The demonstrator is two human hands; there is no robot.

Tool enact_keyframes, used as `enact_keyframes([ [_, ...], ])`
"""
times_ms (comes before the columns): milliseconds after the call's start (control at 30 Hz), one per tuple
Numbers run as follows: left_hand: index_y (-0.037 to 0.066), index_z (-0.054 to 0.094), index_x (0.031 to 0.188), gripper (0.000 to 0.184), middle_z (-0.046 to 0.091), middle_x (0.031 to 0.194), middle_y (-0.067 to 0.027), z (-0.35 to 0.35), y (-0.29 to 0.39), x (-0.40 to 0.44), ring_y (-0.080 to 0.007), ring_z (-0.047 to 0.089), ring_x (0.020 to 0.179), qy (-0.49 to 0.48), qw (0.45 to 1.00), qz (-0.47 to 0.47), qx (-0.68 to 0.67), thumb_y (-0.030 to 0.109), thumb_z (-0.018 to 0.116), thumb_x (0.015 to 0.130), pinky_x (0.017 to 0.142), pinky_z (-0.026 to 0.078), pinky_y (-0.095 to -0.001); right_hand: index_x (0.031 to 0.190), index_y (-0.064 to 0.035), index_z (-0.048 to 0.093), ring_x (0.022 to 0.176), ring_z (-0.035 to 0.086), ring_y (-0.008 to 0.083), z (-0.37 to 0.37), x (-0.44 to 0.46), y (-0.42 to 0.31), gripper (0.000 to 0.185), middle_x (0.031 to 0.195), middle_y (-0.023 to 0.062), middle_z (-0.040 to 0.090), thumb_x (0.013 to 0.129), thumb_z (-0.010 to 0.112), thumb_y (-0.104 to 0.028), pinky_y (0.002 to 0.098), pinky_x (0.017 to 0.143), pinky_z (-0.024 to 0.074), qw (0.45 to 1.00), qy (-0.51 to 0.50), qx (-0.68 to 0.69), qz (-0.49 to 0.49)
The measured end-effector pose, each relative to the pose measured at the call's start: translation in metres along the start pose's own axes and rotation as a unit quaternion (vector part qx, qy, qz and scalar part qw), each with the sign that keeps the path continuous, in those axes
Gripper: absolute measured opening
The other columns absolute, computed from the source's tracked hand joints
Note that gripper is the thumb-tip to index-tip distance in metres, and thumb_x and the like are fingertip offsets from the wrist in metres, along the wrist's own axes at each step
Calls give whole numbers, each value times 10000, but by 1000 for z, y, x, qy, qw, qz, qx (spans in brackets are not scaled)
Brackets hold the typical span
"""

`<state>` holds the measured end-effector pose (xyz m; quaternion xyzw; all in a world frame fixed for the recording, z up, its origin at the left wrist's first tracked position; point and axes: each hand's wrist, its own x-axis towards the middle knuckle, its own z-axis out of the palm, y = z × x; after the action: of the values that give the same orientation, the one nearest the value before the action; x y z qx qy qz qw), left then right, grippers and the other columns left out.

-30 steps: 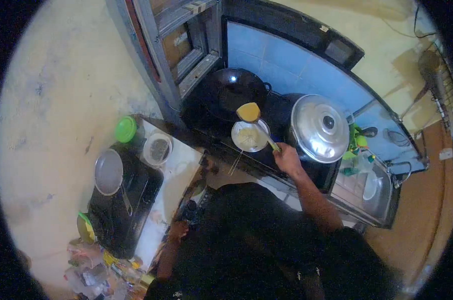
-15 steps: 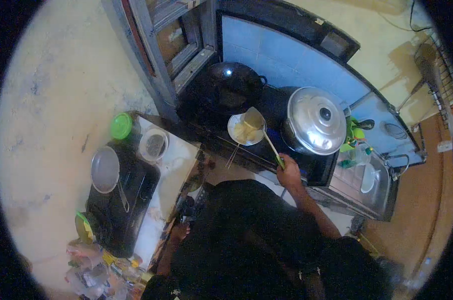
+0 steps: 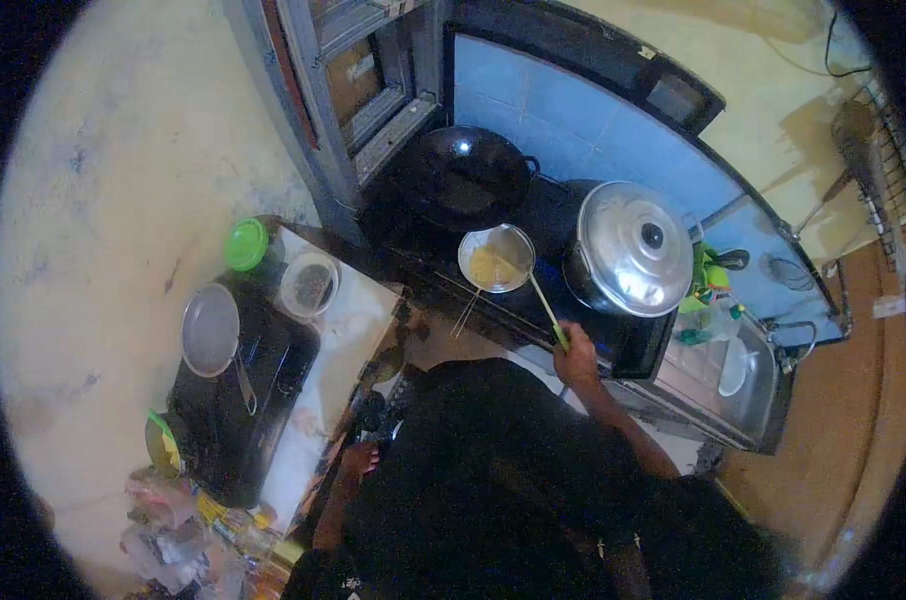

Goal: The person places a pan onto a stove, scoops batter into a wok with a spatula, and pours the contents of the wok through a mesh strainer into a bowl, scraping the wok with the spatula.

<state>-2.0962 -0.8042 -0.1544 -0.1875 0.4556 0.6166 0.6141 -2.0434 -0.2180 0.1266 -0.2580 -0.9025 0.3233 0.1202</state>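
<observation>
My right hand (image 3: pixel 576 354) is closed around the green-ended handle of a long-handled ladle (image 3: pixel 545 305). The ladle's round head rests over or in a pale bowl (image 3: pixel 470 262) at the stove's front edge; I cannot tell whether the head is solid or mesh. Yellowish food (image 3: pixel 492 265) shows in the bowl. Thin wire prongs (image 3: pixel 464 312) stick out below it. My left hand (image 3: pixel 359 459) hangs low beside the left counter, near dark items; its fingers are too dim to read.
A black wok (image 3: pixel 463 180) sits behind the bowl, and a lidded silver pot (image 3: pixel 633 245) stands to its right. At far right is a sink (image 3: pixel 763 390). The left counter (image 3: pixel 348 345) bears a pan (image 3: pixel 211 330), a clear tub (image 3: pixel 310 284) and a green lid (image 3: pixel 246 245).
The ladle's head has turned and lowered into or onto the bowl, its handle tipping with it. My right hand has shifted slightly down. The left hand stays low.
</observation>
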Motion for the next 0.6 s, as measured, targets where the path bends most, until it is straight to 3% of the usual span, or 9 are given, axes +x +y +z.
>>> enact_keyframes([
  [67,100,479,1219,451,515,927,-67,-3,3,1,-261,492,798,-151,954,-4,-258,370,422,864,613,432,-396,1159,-58,498,967,560,416,0,1,2,430,1038,205,575,740,574,-2,459,856,455,1000,-5,-8,-12],
  [167,128,455,1283,488,514,916,-60,8,0,-6,-262,487,784,88,996,-4,0,380,402,869,605,432,-391,1144,-60,514,962,563,417,-3,3,-3,411,1026,205,580,742,582,-14,456,860,455,1000,-1,21,6],
  [300,145,463,1280,467,545,943,-64,11,5,-5,-274,510,770,-23,985,-48,-166,361,406,869,578,432,-394,1087,-21,538,980,575,395,-4,-1,-11,351,998,223,583,740,551,36,435,823,462,999,11,14,39],
  [400,126,513,1194,376,574,904,-91,21,11,-13,-271,553,757,38,999,33,-17,282,454,857,589,461,-394,1095,-26,538,981,561,401,-1,-1,-3,364,996,221,576,736,546,34,448,829,454,1000,8,1,20],
  [433,120,530,1165,346,584,891,-100,33,19,-16,-270,567,753,70,990,80,89,256,470,853,593,471,-394,1105,-37,534,981,552,408,-5,-1,-6,376,1002,218,575,735,548,28,460,831,450,1000,-6,2,23],
  [500,108,563,1108,287,603,865,-119,63,43,-22,-267,595,744,154,903,187,355,204,501,845,601,490,-393,1101,-36,539,955,539,418,-4,0,-2,389,991,220,565,718,540,31,473,823,439,1000,-11,-12,4],
  [567,95,597,1051,230,622,840,-137,99,91,-13,-265,624,735,179,694,328,615,151,533,837,609,509,-393,1085,-27,543,945,537,417,-12,-2,-13,384,980,216,562,707,536,37,471,825,438,1000,-14,-7,-19],
  [600,92,606,1053,240,623,810,-144,113,110,13,-278,629,740,218,440,412,768,152,552,827,633,512,-396,1078,-22,545,940,536,417,-16,-2,-16,381,975,214,560,702,535,39,471,826,437,999,-12,-5,-30],
])
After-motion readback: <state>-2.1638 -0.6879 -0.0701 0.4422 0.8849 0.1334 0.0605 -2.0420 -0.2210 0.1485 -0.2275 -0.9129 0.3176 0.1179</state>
